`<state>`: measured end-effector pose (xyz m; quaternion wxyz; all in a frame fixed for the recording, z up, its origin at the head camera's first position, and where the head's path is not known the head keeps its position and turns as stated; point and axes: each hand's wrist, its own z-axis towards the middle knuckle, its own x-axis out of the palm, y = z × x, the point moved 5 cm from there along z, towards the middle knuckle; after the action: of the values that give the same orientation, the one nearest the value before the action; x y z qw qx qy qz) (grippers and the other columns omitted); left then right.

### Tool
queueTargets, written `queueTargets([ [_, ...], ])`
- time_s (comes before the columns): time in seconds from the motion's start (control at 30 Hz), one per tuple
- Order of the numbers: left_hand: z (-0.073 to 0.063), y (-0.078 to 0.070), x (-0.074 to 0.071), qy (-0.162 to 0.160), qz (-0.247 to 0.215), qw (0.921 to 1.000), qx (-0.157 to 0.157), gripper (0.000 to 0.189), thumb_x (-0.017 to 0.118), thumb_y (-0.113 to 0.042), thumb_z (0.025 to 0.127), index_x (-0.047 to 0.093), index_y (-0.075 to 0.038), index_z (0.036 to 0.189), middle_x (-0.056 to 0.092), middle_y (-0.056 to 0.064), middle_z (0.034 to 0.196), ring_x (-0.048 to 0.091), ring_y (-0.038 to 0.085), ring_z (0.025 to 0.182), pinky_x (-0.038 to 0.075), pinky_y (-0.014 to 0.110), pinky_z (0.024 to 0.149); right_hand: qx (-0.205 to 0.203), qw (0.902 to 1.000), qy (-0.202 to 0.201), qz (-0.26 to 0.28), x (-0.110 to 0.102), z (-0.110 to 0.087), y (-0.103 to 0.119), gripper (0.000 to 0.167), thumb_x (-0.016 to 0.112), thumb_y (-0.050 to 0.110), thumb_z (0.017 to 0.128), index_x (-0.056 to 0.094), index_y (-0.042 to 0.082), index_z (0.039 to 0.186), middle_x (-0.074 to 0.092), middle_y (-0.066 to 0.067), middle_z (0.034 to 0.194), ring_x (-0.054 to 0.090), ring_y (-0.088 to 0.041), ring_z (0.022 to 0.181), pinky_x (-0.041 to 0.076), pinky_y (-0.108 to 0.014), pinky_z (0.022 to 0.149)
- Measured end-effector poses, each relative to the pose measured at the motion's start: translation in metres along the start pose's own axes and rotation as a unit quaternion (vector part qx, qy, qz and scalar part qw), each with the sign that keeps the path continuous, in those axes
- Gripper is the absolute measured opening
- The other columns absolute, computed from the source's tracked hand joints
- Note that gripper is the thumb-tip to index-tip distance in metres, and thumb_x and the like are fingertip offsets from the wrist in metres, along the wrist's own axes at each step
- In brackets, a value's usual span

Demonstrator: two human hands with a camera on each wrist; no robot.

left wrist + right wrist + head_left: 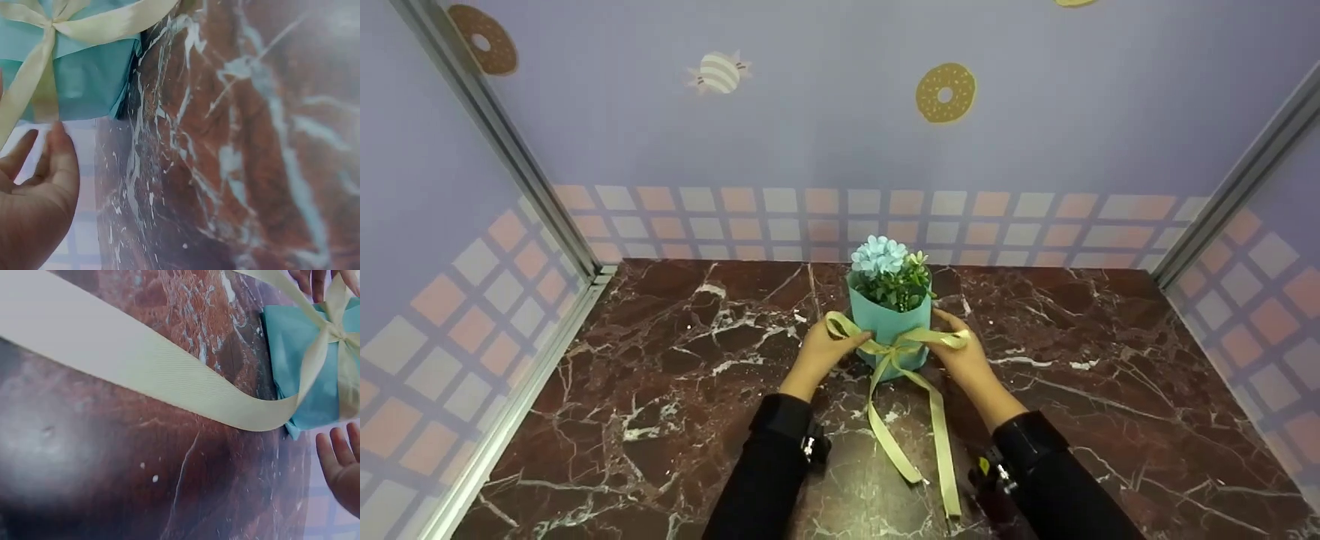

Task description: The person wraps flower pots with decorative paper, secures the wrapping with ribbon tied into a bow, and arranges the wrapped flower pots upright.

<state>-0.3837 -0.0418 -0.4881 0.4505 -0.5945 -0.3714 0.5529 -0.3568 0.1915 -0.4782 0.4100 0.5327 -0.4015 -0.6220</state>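
Note:
A small bouquet (891, 322) stands upright on the marble-patterned table, wrapped in teal paper (93, 84), with a pale blue flower head (879, 256) and green leaves on top. Yellow satin ribbon (892, 351) is tied in a bow round its front, and two long tails hang toward the person. My left hand (823, 346) lies at the wrap's left side, thumb reaching to the front beside the left loop. On the opposite side my right hand (962, 351) is beside the wrap and the right loop. Its fingers (341, 453) look extended near the paper in the right wrist view.
The dark red table (697, 420) with white veins meets a lilac back wall (825, 135) printed with donuts and checks. Side panels with metal edge strips (502, 150) flank it. Black sleeves (765, 465) carry small wrist devices.

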Motion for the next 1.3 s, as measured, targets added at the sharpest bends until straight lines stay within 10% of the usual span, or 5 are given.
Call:
queueTargets([
  [0.2, -0.011, -0.003, -0.007, 0.0, -0.132, 0.9908, -0.03, 0.032, 0.068, -0.012, 0.093, 0.061, 0.006, 0.118, 0.065, 0.015, 0.085, 0.061, 0.014, 0.058, 0.056, 0.042, 0.062, 0.082, 0.9848, -0.054, 0.143, -0.019, -0.012, 0.002, 0.028, 0.064, 0.007, 0.09, 0.066, -0.006, 0.114, 0.057, -0.009, 0.065, 0.046, -0.014, 0.049, 0.039, -0.025, 0.045],
  [0.37, -0.016, -0.007, -0.021, -0.001, -0.165, 0.9852, -0.046, 0.024, 0.068, -0.004, 0.091, 0.067, 0.007, 0.112, 0.065, 0.015, 0.089, 0.064, 0.015, 0.063, 0.059, 0.038, 0.069, 0.073, 0.9829, -0.03, 0.166, -0.044, -0.015, 0.006, 0.017, 0.064, -0.001, 0.088, 0.069, -0.008, 0.103, 0.057, 0.0, 0.068, 0.047, -0.009, 0.05, 0.041, -0.02, 0.044],
  [0.57, -0.019, -0.015, -0.041, -0.027, -0.129, 0.9908, -0.027, 0.023, 0.07, 0.005, 0.086, 0.07, 0.006, 0.109, 0.068, 0.012, 0.083, 0.067, 0.025, 0.069, 0.057, 0.03, 0.063, -0.037, 0.9983, 0.029, 0.033, -0.065, -0.02, 0.035, 0.023, 0.066, -0.005, 0.086, 0.067, -0.011, 0.109, 0.061, -0.001, 0.08, 0.053, -0.007, 0.064, 0.046, -0.017, 0.055],
  [0.77, -0.022, -0.025, -0.048, -0.029, -0.052, 0.9982, 0.0, 0.025, 0.069, 0.006, 0.086, 0.069, 0.007, 0.111, 0.07, 0.015, 0.089, 0.068, 0.034, 0.08, 0.058, 0.042, 0.074, -0.164, 0.9852, -0.001, -0.048, -0.062, -0.026, 0.061, 0.02, 0.064, -0.015, 0.083, 0.07, -0.01, 0.101, 0.061, -0.018, 0.097, 0.053, -0.018, 0.071, 0.047, -0.016, 0.055],
  [1.3, -0.016, -0.017, -0.062, -0.109, 0.11, 0.987, 0.044, 0.004, 0.074, -0.003, 0.085, 0.077, 0.0, 0.086, 0.069, 0.007, 0.073, 0.062, 0.02, 0.058, 0.045, 0.023, 0.049, 0.085, 0.9912, -0.009, 0.101, -0.082, 0.004, -0.002, 0.021, 0.067, 0.001, 0.09, 0.066, -0.016, 0.104, 0.069, -0.004, 0.073, 0.066, -0.012, 0.059, 0.058, -0.028, 0.06],
])
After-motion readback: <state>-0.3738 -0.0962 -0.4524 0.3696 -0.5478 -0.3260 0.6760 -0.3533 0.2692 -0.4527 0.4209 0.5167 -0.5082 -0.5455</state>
